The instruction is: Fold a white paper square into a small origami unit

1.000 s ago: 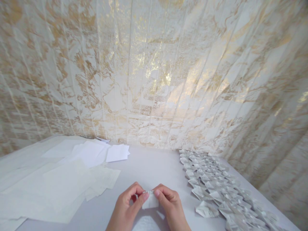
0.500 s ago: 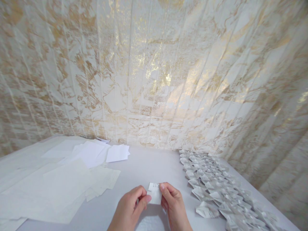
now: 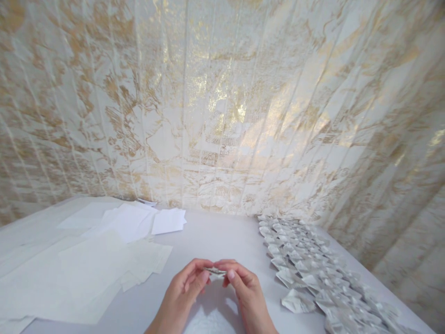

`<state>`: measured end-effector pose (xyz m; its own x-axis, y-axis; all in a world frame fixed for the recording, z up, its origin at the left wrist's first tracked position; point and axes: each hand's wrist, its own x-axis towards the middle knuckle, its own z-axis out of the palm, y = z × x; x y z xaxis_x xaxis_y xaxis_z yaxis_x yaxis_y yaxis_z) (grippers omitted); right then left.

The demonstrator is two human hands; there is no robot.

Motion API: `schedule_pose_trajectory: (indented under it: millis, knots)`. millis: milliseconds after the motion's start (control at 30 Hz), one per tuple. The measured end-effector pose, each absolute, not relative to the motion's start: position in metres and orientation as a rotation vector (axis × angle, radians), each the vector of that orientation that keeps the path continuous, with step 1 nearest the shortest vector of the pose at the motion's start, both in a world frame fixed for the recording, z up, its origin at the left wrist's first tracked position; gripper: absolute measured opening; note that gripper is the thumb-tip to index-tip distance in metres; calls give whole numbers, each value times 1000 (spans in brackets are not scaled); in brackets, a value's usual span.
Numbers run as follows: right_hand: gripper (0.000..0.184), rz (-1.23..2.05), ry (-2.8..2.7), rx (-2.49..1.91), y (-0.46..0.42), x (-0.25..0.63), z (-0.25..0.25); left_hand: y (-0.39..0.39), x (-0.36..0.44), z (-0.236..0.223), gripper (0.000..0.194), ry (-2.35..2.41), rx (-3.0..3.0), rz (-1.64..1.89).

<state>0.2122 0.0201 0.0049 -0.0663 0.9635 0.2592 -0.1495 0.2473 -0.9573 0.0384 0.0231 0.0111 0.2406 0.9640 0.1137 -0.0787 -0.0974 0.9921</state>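
Note:
My left hand (image 3: pixel 184 297) and my right hand (image 3: pixel 245 290) meet low in the middle of the view, above a white table (image 3: pixel 215 236). Between their fingertips they pinch a small folded piece of printed paper (image 3: pixel 214 270), which lies nearly flat and edge-on to me. Both hands hold it at once, thumbs underneath and fingers on top. The paper is lifted off the table surface.
Loose white paper sheets (image 3: pixel 86 264) lie spread over the table's left side, with smaller white squares (image 3: pixel 168 221) behind them. Several folded paper pieces (image 3: pixel 313 269) lie in rows along the right side. A gold-and-white patterned curtain (image 3: pixel 222 106) hangs close behind the table.
The small paper has gone from standing upright between my fingers to lying almost flat, edge-on. Both hands have shifted slightly up and apart around it.

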Motion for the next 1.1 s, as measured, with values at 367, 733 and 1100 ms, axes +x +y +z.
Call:
schedule_pose_trajectory:
  millis: [367,733,1100]
  knots:
    - [36,1135,-1321,-960,23,216,-1,28,33,7,39,1067,1409,1193]
    - [36,558,-1837,-1304,18,217,5,27,31,9,7,1181,1820,1049]
    - [21,447,-2021,-1364,15,214,11,26,30,19,15,1357,2242,715]
